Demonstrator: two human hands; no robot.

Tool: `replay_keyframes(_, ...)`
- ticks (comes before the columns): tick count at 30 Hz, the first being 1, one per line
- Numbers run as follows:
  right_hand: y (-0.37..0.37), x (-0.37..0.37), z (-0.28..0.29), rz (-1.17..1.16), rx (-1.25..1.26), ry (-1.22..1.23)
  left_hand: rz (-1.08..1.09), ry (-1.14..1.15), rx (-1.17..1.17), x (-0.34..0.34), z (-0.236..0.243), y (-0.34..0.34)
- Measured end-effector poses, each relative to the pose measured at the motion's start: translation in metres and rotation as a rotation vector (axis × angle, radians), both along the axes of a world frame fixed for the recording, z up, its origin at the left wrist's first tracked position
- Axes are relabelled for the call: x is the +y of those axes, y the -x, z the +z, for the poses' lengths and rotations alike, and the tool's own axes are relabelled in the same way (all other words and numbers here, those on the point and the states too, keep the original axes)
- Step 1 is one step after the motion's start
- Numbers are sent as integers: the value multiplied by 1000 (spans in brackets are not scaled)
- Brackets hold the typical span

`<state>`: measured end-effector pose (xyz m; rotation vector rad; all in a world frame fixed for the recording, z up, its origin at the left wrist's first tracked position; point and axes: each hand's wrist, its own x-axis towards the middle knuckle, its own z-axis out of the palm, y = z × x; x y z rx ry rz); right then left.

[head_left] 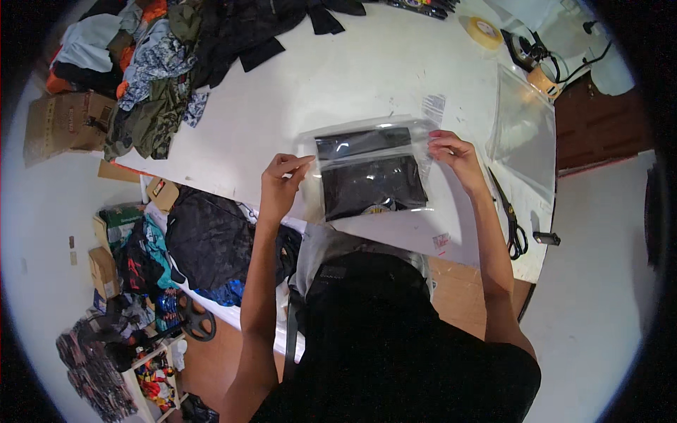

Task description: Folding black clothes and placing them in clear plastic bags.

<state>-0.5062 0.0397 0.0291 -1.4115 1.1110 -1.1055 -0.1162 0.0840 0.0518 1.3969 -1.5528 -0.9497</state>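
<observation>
The white worktop (pixel 236 151) has clothes (pixel 151 70) heaped on its far left corner, a roll of tape (pixel 484 32) near its far right corner and scissors (pixel 504 203) by its right edge. A clear bag (pixel 418 143) of dark folded cloth (pixel 370 187) lies at the front edge — left hand (pixel 283 182) pinching its left side, right hand (pixel 457 158) its upper right corner

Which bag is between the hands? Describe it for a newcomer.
Start at the white table and go to its near edge. There, between the left hand and right hand, lies a clear bag. Unlike the clear plastic farther right, it has dark cloth inside.
</observation>
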Motion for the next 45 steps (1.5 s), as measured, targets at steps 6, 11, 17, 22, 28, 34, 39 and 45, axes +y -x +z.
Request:
replay_keyframes(6,-1,39,7,-55,-111,-260,41,-196,331,30,-5,10)
replay_keyframes(11,-7,61,15,-121,-145,-351,116,-254,536,45,0,22)
replay_keyframes(17,-6,71,20,-99,-462,-487,217,-373,841,54,7,28)
replay_keyframes(22,-13,78,19,-197,-331,-410,290,-348,515,50,6,32)
replay_keyframes(28,-11,80,13,-235,-174,-335,216,-299,490,54,-3,26)
replay_keyframes(34,-11,84,11,-267,-111,-353,176,-296,462,59,-4,21)
replay_keyframes(39,-12,86,15,-254,-52,-338,213,-390,435,67,-4,17)
replay_keyframes(45,-10,87,12,-233,-39,-348,264,-410,365,69,0,17)
